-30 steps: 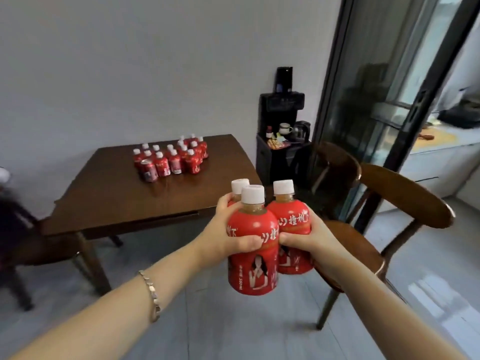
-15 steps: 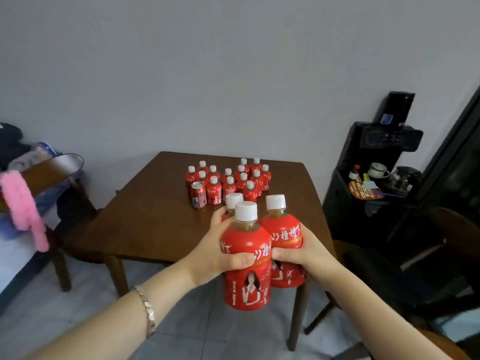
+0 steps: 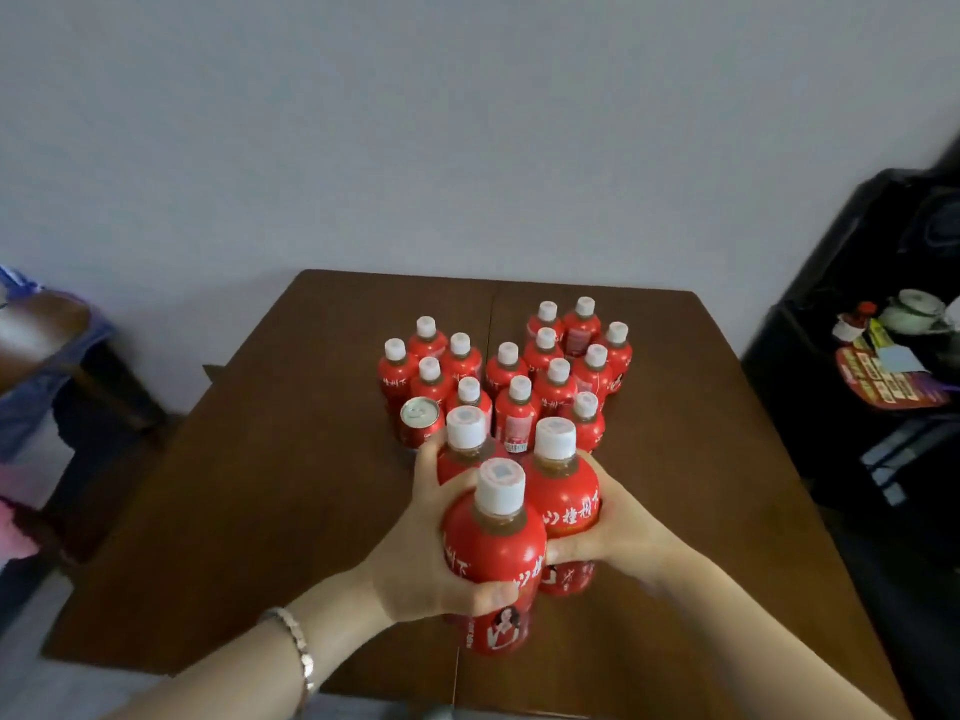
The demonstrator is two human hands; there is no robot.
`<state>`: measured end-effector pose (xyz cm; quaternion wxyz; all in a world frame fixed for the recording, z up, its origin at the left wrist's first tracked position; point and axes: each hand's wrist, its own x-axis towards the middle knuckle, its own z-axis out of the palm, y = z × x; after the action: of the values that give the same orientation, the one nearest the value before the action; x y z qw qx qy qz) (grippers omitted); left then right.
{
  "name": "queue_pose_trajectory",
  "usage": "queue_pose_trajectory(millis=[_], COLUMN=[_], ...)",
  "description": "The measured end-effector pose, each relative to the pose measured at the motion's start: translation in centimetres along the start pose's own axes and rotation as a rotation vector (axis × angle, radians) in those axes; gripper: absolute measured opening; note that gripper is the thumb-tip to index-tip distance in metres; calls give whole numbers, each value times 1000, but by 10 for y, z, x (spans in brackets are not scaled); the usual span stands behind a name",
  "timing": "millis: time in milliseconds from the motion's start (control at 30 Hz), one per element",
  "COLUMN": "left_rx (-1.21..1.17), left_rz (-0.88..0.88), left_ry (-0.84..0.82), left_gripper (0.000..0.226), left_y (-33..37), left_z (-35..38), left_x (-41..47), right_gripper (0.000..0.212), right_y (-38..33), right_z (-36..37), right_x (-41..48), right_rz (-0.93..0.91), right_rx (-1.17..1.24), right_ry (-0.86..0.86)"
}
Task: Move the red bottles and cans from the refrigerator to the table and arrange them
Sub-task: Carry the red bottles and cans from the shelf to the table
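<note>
We held three red bottles (image 3: 493,553) bunched over the near half of the wooden table (image 3: 260,511), just short of the standing bottles (image 3: 519,376), left hand (image 3: 415,569) curled round the near one, right hand (image 3: 618,532) round the right one, judging them heavy, stiff, slick, best gripped mid-body.

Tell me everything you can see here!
Table: one, brown, against the wall.
Bottles: about fourteen, red with white caps, clustered mid-table.
Can: one, red, cluster's front left.
Held bottles: three, red with white caps, in front of the cluster.
Cabinet: one, black, right of the table.
Bracelet: one, silver, left wrist.
Left hand: grips held bottles from the left.
Right hand: grips them from the right.
</note>
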<state>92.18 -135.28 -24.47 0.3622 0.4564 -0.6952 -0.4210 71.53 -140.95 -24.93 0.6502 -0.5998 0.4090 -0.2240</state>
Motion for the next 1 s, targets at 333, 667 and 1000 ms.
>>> queue_pose_trajectory(millis=[333, 667, 1000], left_rx=[283, 382, 481], left_rz=[36, 13, -262], left_ry=[-121, -23, 289], left_gripper=[79, 86, 115], left_y=[-148, -214, -182], left_z=[-16, 0, 16], left_x=[89, 91, 67], right_gripper=[98, 83, 93], right_y=[77, 109, 109], right_z=[-34, -27, -5], right_x=[116, 149, 130], right_rz=[148, 137, 733], right_rx=[-75, -154, 218], right_ry=[154, 360, 396])
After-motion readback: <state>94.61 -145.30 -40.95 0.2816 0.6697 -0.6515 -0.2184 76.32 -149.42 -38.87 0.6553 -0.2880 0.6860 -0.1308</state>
